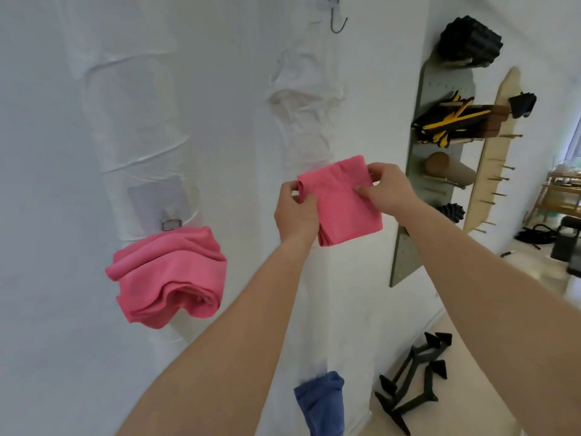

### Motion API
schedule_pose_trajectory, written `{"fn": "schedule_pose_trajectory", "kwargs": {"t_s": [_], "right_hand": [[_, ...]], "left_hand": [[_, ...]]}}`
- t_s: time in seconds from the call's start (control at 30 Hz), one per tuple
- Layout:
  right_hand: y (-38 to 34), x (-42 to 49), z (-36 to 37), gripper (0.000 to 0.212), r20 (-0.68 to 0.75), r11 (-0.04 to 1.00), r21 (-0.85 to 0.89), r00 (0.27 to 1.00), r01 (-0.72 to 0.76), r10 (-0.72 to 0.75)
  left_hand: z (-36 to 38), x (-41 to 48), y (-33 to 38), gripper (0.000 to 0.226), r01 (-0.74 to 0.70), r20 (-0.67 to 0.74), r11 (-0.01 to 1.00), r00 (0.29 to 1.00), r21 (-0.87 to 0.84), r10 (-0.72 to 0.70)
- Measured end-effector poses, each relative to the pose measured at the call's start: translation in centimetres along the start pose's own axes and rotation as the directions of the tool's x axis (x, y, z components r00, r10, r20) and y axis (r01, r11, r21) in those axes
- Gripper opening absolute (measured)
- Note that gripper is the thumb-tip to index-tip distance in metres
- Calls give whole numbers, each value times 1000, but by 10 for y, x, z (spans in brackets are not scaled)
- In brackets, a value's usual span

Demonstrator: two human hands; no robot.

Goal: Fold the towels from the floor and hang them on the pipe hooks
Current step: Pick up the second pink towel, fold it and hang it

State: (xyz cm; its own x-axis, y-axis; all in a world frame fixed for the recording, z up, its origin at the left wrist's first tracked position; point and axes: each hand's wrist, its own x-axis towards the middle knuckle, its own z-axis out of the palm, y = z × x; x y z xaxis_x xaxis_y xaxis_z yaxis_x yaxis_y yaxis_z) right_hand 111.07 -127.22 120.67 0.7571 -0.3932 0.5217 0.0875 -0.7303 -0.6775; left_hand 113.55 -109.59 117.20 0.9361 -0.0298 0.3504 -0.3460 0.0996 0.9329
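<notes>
**A:** From the head camera, where is the towel?

**B:** The folded pink towel point(341, 202) is held up in front of the white-wrapped pipe point(301, 105), between both hands. The left hand point(295, 215) pinches its left edge with the thumb in front. The right hand point(388, 190) pinches the upper right corner. Each grip is closed on the cloth.

**A:** And the others?

**B:** A second pink towel point(169, 275) hangs bunched from a metal hook point(171, 224) on the pipe further left. A blue towel point(320, 401) hangs low down.

**A:** What could go wrong?

**B:** The layers hang loose at the bottom edge. If either grip slackens on the way to a hook, I'd expect the fold to fan open or the towel to drop. The bare wire hook point(339, 23) high up looks thin, and a thick stack might slide off if only one layer catches.

**A:** What's hard to make out?

**B:** The fingers behind the cloth are hidden, as is any hook behind the towel. The blue towel is cut off by the frame, and its fastening is blurred. Only a strip of floor point(471, 357) shows, so I can't tell whether more towels lie there.
</notes>
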Motion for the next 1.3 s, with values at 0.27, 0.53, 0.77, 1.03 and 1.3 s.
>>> {"fn": "schedule_pose_trajectory", "kwargs": {"t_s": [0.27, 0.53, 0.77, 1.03, 1.3], "right_hand": [[50, 39, 32, 24, 148, 966, 258, 988, 13, -52], [75, 11, 53, 21, 328, 954, 233, 938, -191, 108], [54, 6, 29, 31, 114, 940, 339, 993, -18, -22], [27, 15, 23, 40, 77, 989, 143, 996, 28, -39], [21, 30, 30, 37, 104, 988, 47, 984, -147, 141]], "left_hand": [[0, 38, -51, 17, 36, -88, 997, 995, -73, -42], [5, 11, -85, 16, 257, -1, 947, 965, -190, -262], [-4, 10, -66, 18, 247, 18, 965, 969, -93, -247], [-4, 14, -66, 22, 212, -56, 977, 976, 21, -211], [-15, 26, -53, 55, -651, 328, 505, 740, 566, 587]]}}
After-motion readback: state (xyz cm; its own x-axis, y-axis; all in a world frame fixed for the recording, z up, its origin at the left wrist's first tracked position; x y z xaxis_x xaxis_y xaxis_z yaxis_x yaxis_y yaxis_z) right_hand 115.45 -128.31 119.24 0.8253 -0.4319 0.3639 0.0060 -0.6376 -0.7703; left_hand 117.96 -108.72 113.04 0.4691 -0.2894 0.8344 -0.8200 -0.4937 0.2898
